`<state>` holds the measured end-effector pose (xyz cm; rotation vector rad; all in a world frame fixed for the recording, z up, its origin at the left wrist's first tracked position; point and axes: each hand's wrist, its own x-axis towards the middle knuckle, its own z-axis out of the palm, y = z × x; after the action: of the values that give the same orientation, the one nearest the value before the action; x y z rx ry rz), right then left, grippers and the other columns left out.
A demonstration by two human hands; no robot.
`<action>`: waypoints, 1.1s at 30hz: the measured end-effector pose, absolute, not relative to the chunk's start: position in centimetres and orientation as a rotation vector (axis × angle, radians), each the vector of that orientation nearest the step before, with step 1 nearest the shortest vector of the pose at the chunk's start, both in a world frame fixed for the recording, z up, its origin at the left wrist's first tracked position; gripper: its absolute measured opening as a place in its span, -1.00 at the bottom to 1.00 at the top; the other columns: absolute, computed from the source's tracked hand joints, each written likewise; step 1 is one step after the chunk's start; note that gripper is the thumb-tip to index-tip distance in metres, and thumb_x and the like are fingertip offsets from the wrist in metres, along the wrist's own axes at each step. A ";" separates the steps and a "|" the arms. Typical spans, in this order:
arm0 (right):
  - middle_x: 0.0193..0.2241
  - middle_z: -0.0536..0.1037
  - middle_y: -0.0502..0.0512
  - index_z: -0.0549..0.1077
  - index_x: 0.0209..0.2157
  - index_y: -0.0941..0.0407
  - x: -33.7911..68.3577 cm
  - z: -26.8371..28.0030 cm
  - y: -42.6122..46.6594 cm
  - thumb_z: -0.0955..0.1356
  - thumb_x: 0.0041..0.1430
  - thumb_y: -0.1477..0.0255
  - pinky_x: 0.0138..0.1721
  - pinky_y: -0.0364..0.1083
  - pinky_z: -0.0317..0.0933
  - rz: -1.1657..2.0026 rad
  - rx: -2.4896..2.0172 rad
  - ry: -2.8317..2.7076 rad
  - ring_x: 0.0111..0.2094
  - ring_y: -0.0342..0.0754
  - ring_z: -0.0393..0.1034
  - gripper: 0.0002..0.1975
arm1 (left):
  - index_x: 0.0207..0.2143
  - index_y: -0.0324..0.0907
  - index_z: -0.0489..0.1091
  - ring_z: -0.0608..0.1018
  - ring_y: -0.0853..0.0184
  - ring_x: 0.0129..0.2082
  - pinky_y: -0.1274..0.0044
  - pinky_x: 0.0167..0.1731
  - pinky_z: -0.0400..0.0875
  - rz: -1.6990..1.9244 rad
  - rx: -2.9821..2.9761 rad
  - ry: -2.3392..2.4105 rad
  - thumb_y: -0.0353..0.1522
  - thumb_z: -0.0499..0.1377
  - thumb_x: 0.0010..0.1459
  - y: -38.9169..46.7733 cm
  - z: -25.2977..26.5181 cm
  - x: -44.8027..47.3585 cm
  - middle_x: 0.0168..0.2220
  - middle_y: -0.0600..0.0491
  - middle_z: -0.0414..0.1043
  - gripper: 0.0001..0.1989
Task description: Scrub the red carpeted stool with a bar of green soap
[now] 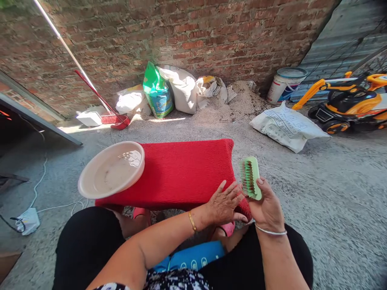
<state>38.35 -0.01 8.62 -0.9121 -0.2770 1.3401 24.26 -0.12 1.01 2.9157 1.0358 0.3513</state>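
A light green scrubbing brush [255, 177] is gripped in my right hand [268, 207], its green and brown bristles turned to the left. My left hand [225, 203] reaches across to the right edge of the red cloth [184, 169], fingers spread, fingertips close to the brush; whether they touch it I cannot tell. The cloth covers a low bench in front of my knees. On the bench's left end sits a wide pale basin [87, 183] with water in it.
Along the brick wall stand a green bag [157, 92], a white sack [183, 90], a gravel heap [242, 98] and a bucket [286, 84]. A printed sack [287, 125] and toy excavator [341, 104] lie right. A broom and red dustpan [121, 122] are left, near a power strip [28, 221].
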 end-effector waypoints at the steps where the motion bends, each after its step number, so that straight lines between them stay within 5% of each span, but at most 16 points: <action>1: -0.46 0.55 -0.12 0.45 -0.39 0.07 38.3 8.7 0.0 0.53 -0.21 0.38 -0.48 -0.20 0.34 1.346 -0.908 -0.263 -0.48 -0.18 0.43 -0.70 | 0.30 -0.22 0.07 -0.10 0.16 0.39 0.18 0.33 -0.24 0.316 2.884 1.141 0.15 -0.13 0.20 0.2 1.3 22.5 0.37 -0.11 -0.03 -0.17; 10: -0.45 0.54 -0.11 0.44 -0.38 0.07 38.2 8.4 0.0 0.53 -0.18 0.38 -0.47 -0.21 0.32 1.424 -0.845 -0.271 -0.47 -0.19 0.42 -0.71 | 0.34 -0.26 -0.01 -0.06 0.10 0.38 0.15 0.31 -0.21 -0.060 2.611 1.740 0.18 -0.13 0.16 1.5 0.8 13.0 0.38 -0.21 -0.14 -0.09; 17: -0.44 0.56 -0.12 0.47 -0.37 0.08 37.7 8.3 0.4 0.54 -0.21 0.39 -0.45 -0.21 0.32 1.403 -0.907 -0.266 -0.46 -0.20 0.42 -0.70 | 0.31 -0.36 0.03 -0.08 0.08 0.39 0.16 0.33 -0.27 0.292 2.889 1.260 0.27 -0.17 0.07 -1.4 -0.4 22.7 0.36 -0.23 -0.05 0.04; 23: -0.42 0.55 -0.11 0.47 -0.35 0.08 37.5 7.9 0.3 0.52 -0.17 0.39 -0.41 -0.21 0.32 1.393 -0.929 -0.318 -0.42 -0.19 0.43 -0.71 | 0.26 -0.14 0.18 -0.09 0.13 0.39 0.14 0.32 -0.28 0.362 3.049 0.812 0.17 -0.08 0.16 -3.1 0.2 23.8 0.35 -0.09 0.03 -0.21; 33: -0.42 0.54 -0.09 0.45 -0.35 0.09 37.1 7.7 0.4 0.53 -0.21 0.37 -0.42 -0.17 0.34 1.481 -0.900 -0.305 -0.43 -0.15 0.43 -0.68 | 0.35 -0.26 -0.05 -0.09 0.11 0.39 0.23 0.31 -0.13 -0.172 1.948 2.389 0.00 -0.16 0.30 4.9 2.6 1.9 0.40 -0.16 -0.21 -0.27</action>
<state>37.10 0.41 7.68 -0.9000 -0.3052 1.4814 1.89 4.89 2.59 1.9480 2.3888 -0.1725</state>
